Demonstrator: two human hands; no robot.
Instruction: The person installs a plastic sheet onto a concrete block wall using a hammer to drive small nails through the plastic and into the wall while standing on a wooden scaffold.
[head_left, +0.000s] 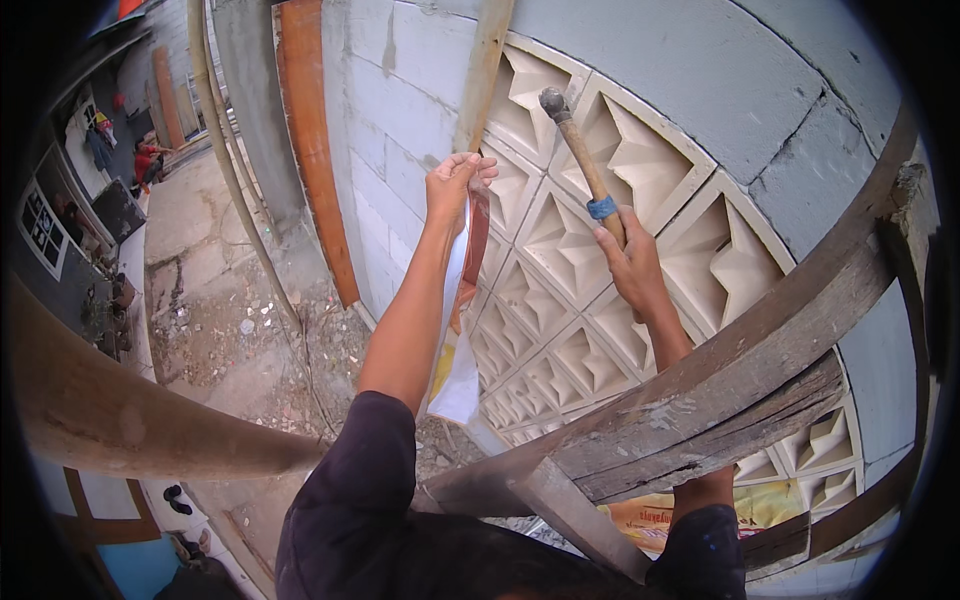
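Observation:
My right hand (635, 265) grips a hammer (580, 160) by its wooden handle. The handle has a blue wrap, and the metal head points up in front of the patterned block wall (555, 240). My raised left hand (458, 185) is closed, fingertips pinched together near the lower end of an upright wooden batten (484, 75). From it hangs a long, limp strip of sheeting (458, 385), white with reddish-brown and yellow parts. Whether a nail or other small thing is also between those fingers cannot be made out.
Heavy timber beams (700, 400) cross close on my right, over my right arm. A round pole (150, 430) runs in at the left. An orange-brown board (312, 150) leans by the wall. Rubble (240, 330) covers the ground below; another person (147, 160) is far left.

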